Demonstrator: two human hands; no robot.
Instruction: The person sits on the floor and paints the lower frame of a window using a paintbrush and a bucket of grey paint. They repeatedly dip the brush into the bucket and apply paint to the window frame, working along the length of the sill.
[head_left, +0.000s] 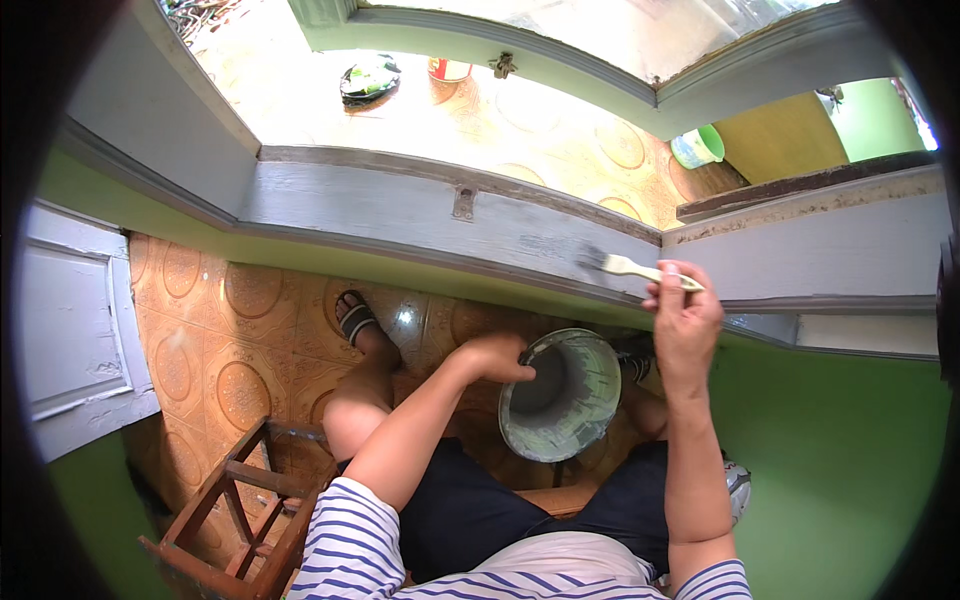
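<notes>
My right hand (686, 315) grips the pale handle of a paintbrush (630, 268). The brush's dark bristles rest on the grey painted window sill (375, 199), near its right corner, beside a patch of wet-looking streaks. My left hand (499, 361) holds the rim of a paint bucket (577, 397) between my knees, its thumb over the edge. The bucket tilts so that its inside shows, smeared with grey and greenish paint. A metal latch plate (464, 202) is fixed to the middle of the sill.
A wooden stool frame (232, 510) lies at my left, near a white panelled door or shutter (82, 322). An open window frame (510, 56) hangs above the sill. Outside, a green-rimmed bucket (697, 147) and a red and white can (450, 70) stand on floor tiles.
</notes>
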